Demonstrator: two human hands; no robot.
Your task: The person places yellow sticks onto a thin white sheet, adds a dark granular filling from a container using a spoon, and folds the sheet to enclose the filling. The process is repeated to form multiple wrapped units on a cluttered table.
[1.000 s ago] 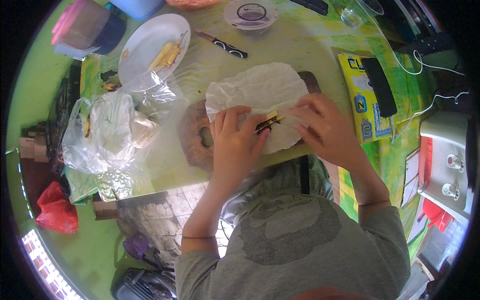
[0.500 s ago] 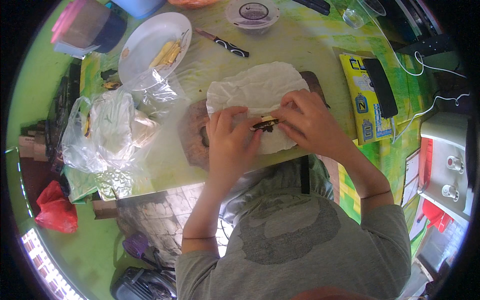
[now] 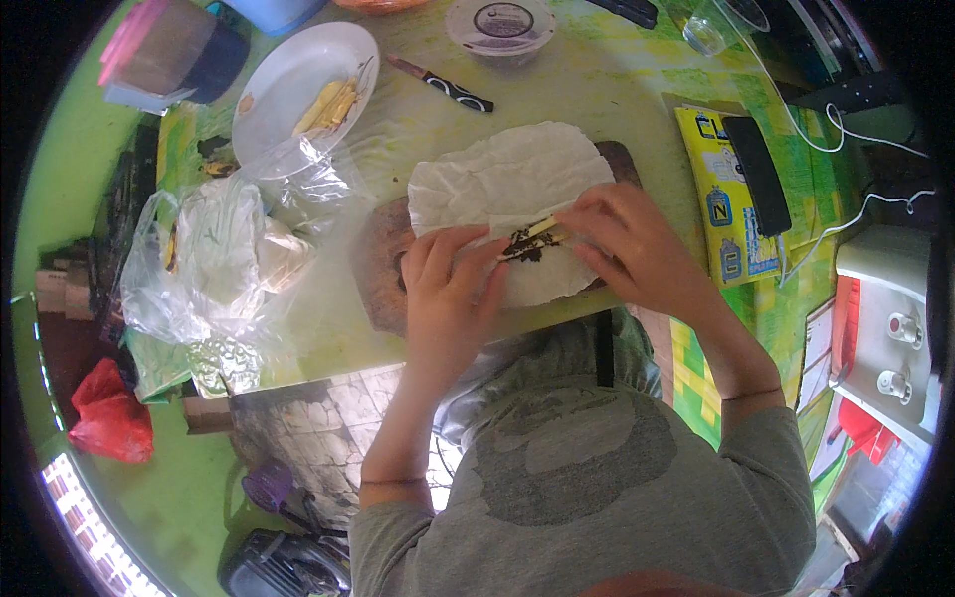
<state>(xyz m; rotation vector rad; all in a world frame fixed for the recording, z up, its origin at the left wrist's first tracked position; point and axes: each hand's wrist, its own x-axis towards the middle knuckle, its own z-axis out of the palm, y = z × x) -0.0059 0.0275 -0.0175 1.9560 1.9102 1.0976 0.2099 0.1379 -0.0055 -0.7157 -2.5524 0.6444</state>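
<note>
Both hands, left (image 3: 450, 289) and right (image 3: 627, 244), pinch the wrap (image 3: 497, 189) over its filling (image 3: 527, 244) (dark, with a yellow strip); we'd roll tight, fingers pressed close.

- White wrapper sheet (image 3: 497, 184): thin, round, wrinkled; lies flat on a dark wooden board (image 3: 378, 269), its near edge under both hands.
- Pale yellow strip (image 3: 538, 230): short stick, lying aslant on the sheet's near part.
- Dark filling (image 3: 522, 249): small crumbly heap, touching the strip, between the fingertips.
</note>
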